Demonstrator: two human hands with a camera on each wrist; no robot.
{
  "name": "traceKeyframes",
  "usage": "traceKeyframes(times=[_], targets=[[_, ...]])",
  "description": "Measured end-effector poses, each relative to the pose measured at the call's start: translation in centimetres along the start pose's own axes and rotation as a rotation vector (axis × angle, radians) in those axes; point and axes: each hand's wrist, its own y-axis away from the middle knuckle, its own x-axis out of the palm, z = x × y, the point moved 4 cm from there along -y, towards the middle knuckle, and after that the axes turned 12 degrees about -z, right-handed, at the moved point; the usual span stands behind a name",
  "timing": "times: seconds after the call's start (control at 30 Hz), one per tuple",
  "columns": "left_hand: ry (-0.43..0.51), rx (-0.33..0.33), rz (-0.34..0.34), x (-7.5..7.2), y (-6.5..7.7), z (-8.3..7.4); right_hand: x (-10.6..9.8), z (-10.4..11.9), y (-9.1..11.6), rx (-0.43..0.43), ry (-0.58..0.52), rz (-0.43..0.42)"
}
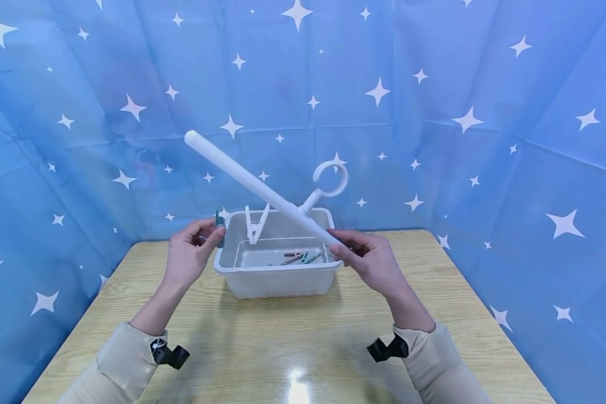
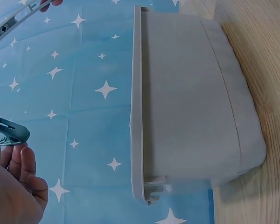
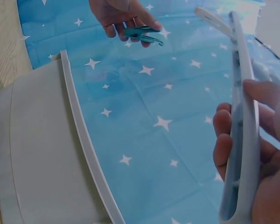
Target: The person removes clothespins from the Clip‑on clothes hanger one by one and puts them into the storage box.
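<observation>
My left hand (image 1: pixel 189 249) pinches a teal clothespin (image 1: pixel 220 230) near the left rim of a white plastic tub (image 1: pixel 283 282). In the left wrist view the same clothespin (image 2: pixel 14 132) pokes out past the fingertips. With my right hand (image 1: pixel 371 261) I grip the lower right end of a white plastic hanger bar (image 1: pixel 247 178), tilted over the tub with its left end raised. A round open hook (image 1: pixel 344 180) rises from the bar's middle. Below the bar shows a white clip (image 1: pixel 255 227). The right wrist view shows the bar's hollow underside (image 3: pixel 233 177) between thumb and fingers.
Several small clothespins (image 1: pixel 294 258), brownish and green, lie on the tub's floor. The tub stands toward the far edge of a wooden table (image 1: pixel 262 342). A blue star-patterned cloth (image 1: pixel 283 106) hangs behind and at both sides.
</observation>
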Motion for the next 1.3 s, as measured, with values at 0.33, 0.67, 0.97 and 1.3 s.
traceKeyframes(times=[0.33, 0.67, 0.97, 1.3], targets=[[-0.074, 0.016, 0.091, 0.9, -0.1, 0.7, 0.0, -0.5, 0.0, -0.005, -0.03, -0.004], [-0.174, -0.014, 0.173, 1.3, -0.3, 1.8, -0.1, -0.1, 0.1, -0.004, -0.039, -0.002], [-0.231, -0.059, 0.235, 1.8, -0.6, 2.5, -0.1, 0.1, 0.1, -0.003, -0.035, 0.001], [-0.25, -0.082, 0.291, 2.3, -0.6, 3.2, -0.2, 0.1, 0.1, 0.003, -0.026, 0.001]])
